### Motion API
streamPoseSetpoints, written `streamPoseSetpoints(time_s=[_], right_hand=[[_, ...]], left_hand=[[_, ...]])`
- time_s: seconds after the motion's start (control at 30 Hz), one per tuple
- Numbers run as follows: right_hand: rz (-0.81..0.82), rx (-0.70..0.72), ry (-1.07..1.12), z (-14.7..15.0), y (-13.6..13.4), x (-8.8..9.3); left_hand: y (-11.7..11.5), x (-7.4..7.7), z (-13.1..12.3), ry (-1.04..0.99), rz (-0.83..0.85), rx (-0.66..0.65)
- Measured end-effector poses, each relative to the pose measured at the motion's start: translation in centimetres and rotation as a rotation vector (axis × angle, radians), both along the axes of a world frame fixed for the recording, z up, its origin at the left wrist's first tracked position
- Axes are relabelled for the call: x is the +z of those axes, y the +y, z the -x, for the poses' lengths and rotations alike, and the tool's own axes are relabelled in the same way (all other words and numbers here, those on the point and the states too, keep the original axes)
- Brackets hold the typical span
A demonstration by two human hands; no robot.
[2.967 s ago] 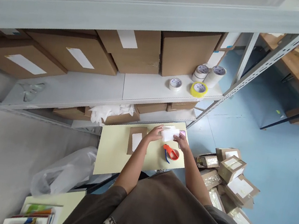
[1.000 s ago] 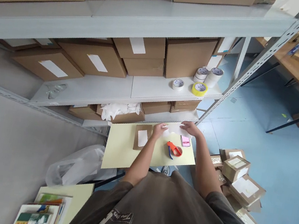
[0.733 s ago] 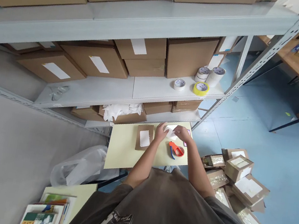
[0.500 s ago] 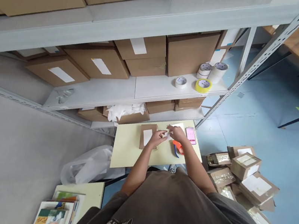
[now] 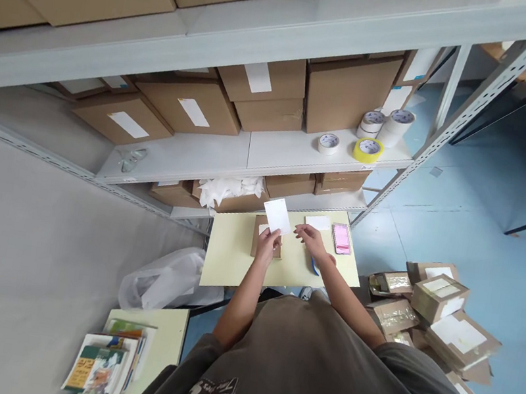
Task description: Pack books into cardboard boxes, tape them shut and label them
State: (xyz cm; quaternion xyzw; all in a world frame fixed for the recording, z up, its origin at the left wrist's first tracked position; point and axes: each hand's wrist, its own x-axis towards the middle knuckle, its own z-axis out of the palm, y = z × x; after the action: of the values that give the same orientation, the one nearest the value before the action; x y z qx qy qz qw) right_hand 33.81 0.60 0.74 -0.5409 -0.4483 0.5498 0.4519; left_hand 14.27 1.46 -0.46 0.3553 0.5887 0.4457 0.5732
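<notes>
My left hand pinches a white label sheet by its lower edge, held up over the pale yellow table. Below that hand lies a small brown cardboard box, partly covered by the label and fingers. My right hand hovers to the right of the sheet, apart from it, its fingers slightly bent and spread with nothing visible in them. Under my right forearm a tape dispenser is mostly hidden, its blue edge showing. Behind the right hand lies a stack of white labels.
A phone with a pink screen lies at the table's right. Tape rolls and cardboard boxes fill the metal shelf ahead. Packed parcels are heaped on the floor at right; books sit on a side table.
Both hands were close together over the table, with something white between them. Now the left hand holds the label sheet raised, and the right hand has drawn apart. The view has shifted slightly.
</notes>
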Motion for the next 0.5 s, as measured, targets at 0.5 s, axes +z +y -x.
streamPoseSetpoints(time_s=[0.5], right_hand=[[-0.047,0.077,0.076,1.4,-1.6,1.2]], left_hand=[[-1.1,0.8,-0.7,-0.070,0.009,0.009]])
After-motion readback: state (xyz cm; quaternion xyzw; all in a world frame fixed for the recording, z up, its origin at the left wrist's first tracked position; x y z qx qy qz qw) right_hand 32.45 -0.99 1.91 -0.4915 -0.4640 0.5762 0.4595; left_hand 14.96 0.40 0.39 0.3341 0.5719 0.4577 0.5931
